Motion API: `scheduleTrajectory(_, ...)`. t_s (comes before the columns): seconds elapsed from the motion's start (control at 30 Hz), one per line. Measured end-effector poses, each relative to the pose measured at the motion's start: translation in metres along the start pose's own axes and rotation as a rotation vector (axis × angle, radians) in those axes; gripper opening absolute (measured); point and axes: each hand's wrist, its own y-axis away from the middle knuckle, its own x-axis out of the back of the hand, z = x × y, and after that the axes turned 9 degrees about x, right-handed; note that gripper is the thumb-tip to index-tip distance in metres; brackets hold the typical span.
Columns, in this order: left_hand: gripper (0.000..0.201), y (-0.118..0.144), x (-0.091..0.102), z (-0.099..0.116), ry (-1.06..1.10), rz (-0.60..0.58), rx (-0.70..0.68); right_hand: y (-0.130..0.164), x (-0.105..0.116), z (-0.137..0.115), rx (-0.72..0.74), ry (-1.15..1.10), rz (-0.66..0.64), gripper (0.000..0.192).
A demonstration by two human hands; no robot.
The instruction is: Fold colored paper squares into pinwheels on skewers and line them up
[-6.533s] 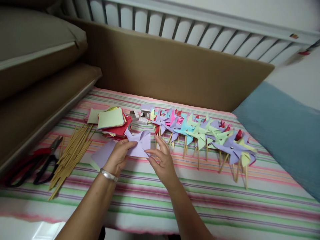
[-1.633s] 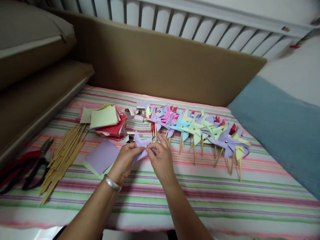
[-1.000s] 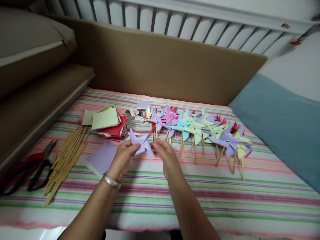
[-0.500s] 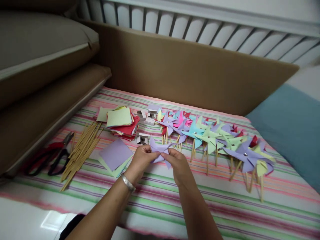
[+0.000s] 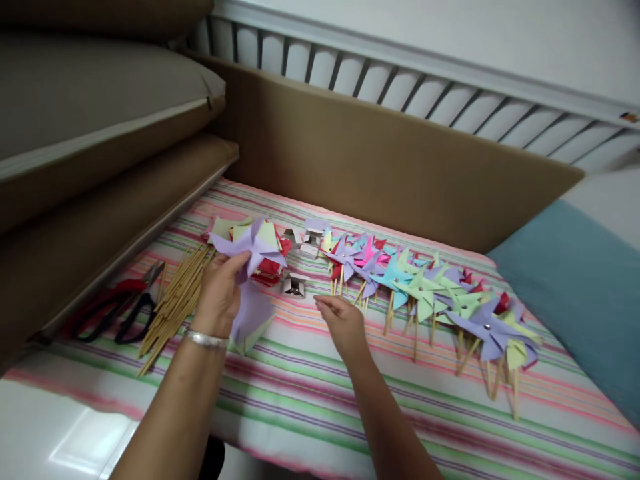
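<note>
My left hand (image 5: 220, 293) pinches a lilac paper pinwheel (image 5: 253, 252) by its middle, holding it up over the paper stack. My right hand (image 5: 343, 320) is apart from it, thumb and fingertips pressed together; whatever they hold, if anything, is too small to make out. Just left of those fingertips stands a small white box (image 5: 295, 287) with shiny metal pins inside. Below the pinwheel lie lilac paper squares (image 5: 255, 310), partly hidden by my left hand. Finished pinwheels on sticks (image 5: 420, 287) lie in a row to the right, in lilac, green, blue, pink, red and yellow.
Bundled wooden sticks (image 5: 177, 300) and dark-handled scissors (image 5: 123, 310) lie at the left. More small boxes (image 5: 310, 241) stand behind the pin box. Brown cushions (image 5: 115, 180) are piled at the left, a brown panel (image 5: 390, 167) closes the back, and a blue cushion (image 5: 565, 273) sits right.
My hands have parted. The left has carried the pinwheel left and up, over the paper stack; the right has let go of it and is beside the pin box. The view has shifted slightly.
</note>
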Motion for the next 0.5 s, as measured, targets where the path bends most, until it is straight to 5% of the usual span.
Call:
scheduleTrajectory(0.13,0.014,-0.004,0.006,0.007,0.065,0.022,-0.003,-0.03,-0.023,-0.014,0.104,0.482,-0.221,0.028)
scheduleTrajectory(0.3,0.017,-0.002,0.005,0.007,0.107,0.029,0.03,-0.061,-0.046,-0.027,0.064,0.67,-0.377,0.02)
scheduleTrajectory(0.5,0.022,-0.002,0.01,0.002,0.02,-0.102,0.113,-0.07,-0.061,-0.031,0.057,0.776,-0.457,0.029)
